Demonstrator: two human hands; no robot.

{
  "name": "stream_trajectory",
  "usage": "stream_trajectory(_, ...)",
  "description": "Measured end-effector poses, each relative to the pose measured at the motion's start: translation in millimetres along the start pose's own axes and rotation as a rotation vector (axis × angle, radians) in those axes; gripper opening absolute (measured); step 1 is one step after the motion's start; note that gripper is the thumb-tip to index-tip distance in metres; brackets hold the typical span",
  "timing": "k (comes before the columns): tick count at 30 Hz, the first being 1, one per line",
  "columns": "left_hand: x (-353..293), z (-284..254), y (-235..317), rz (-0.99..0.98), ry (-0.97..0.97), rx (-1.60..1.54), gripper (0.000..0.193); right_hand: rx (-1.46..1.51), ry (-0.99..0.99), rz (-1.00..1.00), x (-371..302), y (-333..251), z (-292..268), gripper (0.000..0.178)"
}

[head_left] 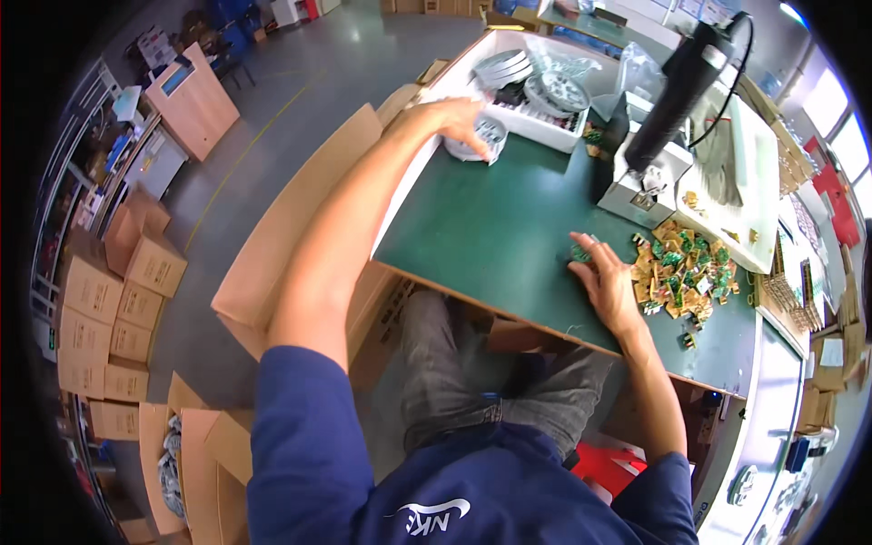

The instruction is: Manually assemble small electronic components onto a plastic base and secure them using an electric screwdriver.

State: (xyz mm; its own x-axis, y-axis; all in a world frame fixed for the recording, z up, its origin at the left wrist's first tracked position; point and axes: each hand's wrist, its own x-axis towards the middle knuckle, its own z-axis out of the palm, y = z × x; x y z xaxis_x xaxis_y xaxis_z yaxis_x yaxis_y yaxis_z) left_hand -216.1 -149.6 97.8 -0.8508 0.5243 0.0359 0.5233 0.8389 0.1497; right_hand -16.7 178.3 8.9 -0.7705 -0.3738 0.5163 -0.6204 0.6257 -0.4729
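Note:
At the far left of the green tabletop, my left hand is closed round a round, pale grey-white housing. That housing is beside the corner of a white tray, and its lower side is partly hidden by my fingers. My right hand is by the table's front edge, thumb and fingers pinching a small green circuit board. Just to the right of this hand lies a loose pile of small green and yellow circuit boards.
The white tray at the back holds round metal parts and clear bags. Right of it, a black cylindrical device with a cable leans over a white box. An open carton stands against the table's left side; stacked cartons are further left.

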Motion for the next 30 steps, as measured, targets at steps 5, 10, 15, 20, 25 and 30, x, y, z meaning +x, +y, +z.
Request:
stream_trajectory(5, 28.2, 12.8, -18.3, -0.028, -0.262, 0.015, 0.105, 0.060, -0.078, 0.076, -0.8, 0.3, -3.4, 0.036)
stream_trajectory(10, -12.2, 15.5, 7.5, -0.054, 0.067, -0.346, 0.100, 0.045, -0.074, 0.048, -3.5, 0.6, -3.5, 0.034)
stream_trajectory(15, -72.4, 16.5, 59.9, 0.075, 0.296, -1.640, 0.082, 0.081, -0.027, 0.050, -2.5, -0.3, 0.5, 0.032)
stream_trajectory(20, -113.2, 34.7, 87.0, 0.215, 0.048, -2.198, 0.074, 0.006, 0.066, -0.154, 0.3, 3.8, -1.1, 0.033)
stream_trajectory(25, -129.5, 45.7, 101.3, 0.101, 0.156, -2.122, 0.075, 0.035, -0.033, 0.056, -1.2, -1.3, -3.4, 0.035)
stream_trajectory(30, -134.5, 52.0, 105.2, 0.035, 0.225, -2.023, 0.072, 0.029, -0.068, 0.083, -0.9, -7.8, -4.5, 0.032)
